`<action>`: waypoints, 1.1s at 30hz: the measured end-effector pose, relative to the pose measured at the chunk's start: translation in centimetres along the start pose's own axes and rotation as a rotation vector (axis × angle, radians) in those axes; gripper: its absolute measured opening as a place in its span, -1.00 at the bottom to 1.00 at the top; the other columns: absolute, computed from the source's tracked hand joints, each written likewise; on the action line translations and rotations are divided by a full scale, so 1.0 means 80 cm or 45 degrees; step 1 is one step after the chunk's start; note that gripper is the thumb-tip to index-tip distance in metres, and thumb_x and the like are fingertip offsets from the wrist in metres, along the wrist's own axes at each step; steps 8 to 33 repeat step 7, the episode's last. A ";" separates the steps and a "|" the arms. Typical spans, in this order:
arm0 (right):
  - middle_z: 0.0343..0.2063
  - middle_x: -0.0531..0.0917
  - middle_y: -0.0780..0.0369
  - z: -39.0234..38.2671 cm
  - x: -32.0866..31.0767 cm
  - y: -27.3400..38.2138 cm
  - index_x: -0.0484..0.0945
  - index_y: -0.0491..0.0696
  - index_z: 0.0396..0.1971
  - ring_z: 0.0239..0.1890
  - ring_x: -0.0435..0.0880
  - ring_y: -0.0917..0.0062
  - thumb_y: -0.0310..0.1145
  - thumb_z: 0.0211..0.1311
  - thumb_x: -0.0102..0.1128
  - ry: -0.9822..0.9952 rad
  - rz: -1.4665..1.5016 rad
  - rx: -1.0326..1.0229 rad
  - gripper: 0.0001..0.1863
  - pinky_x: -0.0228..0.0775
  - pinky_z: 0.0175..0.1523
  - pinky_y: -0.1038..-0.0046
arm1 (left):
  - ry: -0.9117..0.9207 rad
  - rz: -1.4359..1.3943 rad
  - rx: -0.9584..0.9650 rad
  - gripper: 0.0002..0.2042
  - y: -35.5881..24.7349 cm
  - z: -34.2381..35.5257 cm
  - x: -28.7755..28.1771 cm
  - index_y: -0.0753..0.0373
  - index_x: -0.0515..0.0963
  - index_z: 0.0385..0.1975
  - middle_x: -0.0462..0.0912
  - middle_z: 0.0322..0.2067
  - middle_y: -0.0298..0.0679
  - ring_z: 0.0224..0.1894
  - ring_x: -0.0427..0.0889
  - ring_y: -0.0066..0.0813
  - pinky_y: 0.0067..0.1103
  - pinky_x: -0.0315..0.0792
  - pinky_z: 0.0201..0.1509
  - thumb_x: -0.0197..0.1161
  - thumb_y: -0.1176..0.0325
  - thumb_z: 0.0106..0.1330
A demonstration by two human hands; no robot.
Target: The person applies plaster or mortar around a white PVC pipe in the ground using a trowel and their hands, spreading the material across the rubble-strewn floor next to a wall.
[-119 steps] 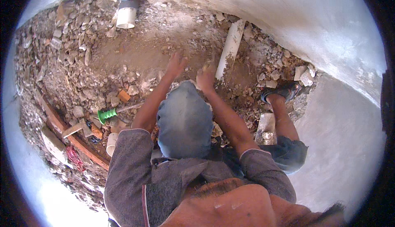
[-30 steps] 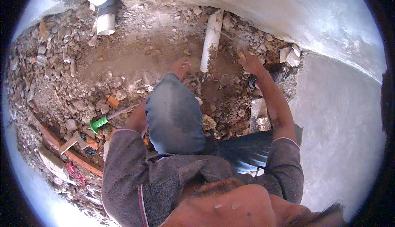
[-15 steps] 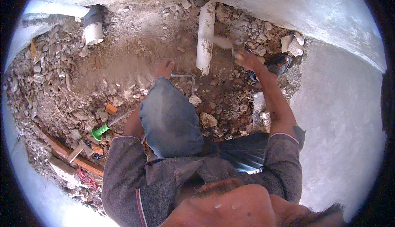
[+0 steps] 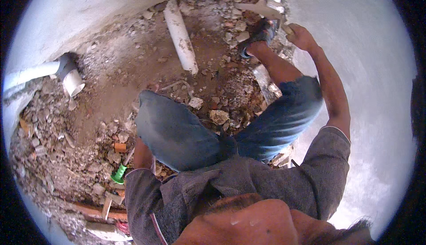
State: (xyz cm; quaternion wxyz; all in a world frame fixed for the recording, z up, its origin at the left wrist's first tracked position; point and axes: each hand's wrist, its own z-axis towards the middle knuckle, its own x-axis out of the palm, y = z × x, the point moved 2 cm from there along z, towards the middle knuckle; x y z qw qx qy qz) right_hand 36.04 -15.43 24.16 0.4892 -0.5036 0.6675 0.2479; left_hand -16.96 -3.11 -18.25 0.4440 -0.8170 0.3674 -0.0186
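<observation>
My right hand [image 4: 301, 37] is closed around the handle of a trowel [image 4: 261, 8], held out at the far right beside my sandalled right foot [image 4: 265, 32]. The trowel's pale blade points left over broken stones near the wall. Only a bit of my left hand [image 4: 153, 86] shows past my left knee; its fingers are mostly hidden. Close to it is a thin bent rod [image 4: 175, 84], and I cannot tell whether the hand holds it. A dirt-streaked white pipe [image 4: 182, 38] rises from the soil ahead of my knees.
Another white pipe end with a grey collar [image 4: 69, 69] juts out at the left. Rubble covers the ground. By my left arm lie a green-handled tool [image 4: 119, 174] and an orange brick piece [image 4: 120, 147]. A smooth grey surface [image 4: 377, 125] runs along the right.
The view has swung right. My right hand has carried the trowel from beside the upright pipe out to the far right, past my foot. My left hand is now more hidden behind the knee.
</observation>
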 end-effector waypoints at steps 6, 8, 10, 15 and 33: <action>-0.22 0.59 0.06 -0.184 0.030 -0.085 0.41 -0.05 -0.08 -0.11 0.56 0.23 -0.13 0.08 0.17 -0.179 0.193 0.615 -0.55 0.35 -0.03 0.32 | 0.114 -0.216 0.035 -0.65 -0.022 -0.011 -0.003 0.20 0.50 -0.16 0.60 -0.41 -0.19 -0.38 0.56 -0.41 -0.50 0.44 -0.30 0.28 0.19 0.07; -0.14 0.55 -0.04 -0.199 0.046 -0.070 0.40 -0.14 -0.05 -0.03 0.51 0.12 0.08 0.12 0.06 -0.165 0.405 0.737 -0.41 0.32 0.01 0.25 | 0.105 -0.251 0.032 -0.65 -0.019 -0.014 -0.016 0.20 0.50 -0.17 0.60 -0.41 -0.19 -0.38 0.56 -0.41 -0.50 0.44 -0.30 0.27 0.19 0.07; -0.14 0.55 -0.04 -0.199 0.046 -0.070 0.40 -0.14 -0.05 -0.03 0.51 0.12 0.08 0.12 0.06 -0.165 0.405 0.737 -0.41 0.32 0.01 0.25 | 0.105 -0.251 0.032 -0.65 -0.019 -0.014 -0.016 0.20 0.50 -0.17 0.60 -0.41 -0.19 -0.38 0.56 -0.41 -0.50 0.44 -0.30 0.27 0.19 0.07; -0.14 0.55 -0.04 -0.199 0.046 -0.070 0.40 -0.14 -0.05 -0.03 0.51 0.12 0.08 0.12 0.06 -0.165 0.405 0.737 -0.41 0.32 0.01 0.25 | 0.105 -0.251 0.032 -0.65 -0.019 -0.014 -0.016 0.20 0.50 -0.17 0.60 -0.41 -0.19 -0.38 0.56 -0.41 -0.50 0.44 -0.30 0.27 0.19 0.07; -0.14 0.55 -0.04 -0.199 0.046 -0.070 0.40 -0.14 -0.05 -0.03 0.51 0.12 0.08 0.12 0.06 -0.165 0.405 0.737 -0.41 0.32 0.01 0.25 | 0.105 -0.251 0.032 -0.65 -0.019 -0.014 -0.016 0.20 0.50 -0.17 0.60 -0.41 -0.19 -0.38 0.56 -0.41 -0.50 0.44 -0.30 0.27 0.19 0.07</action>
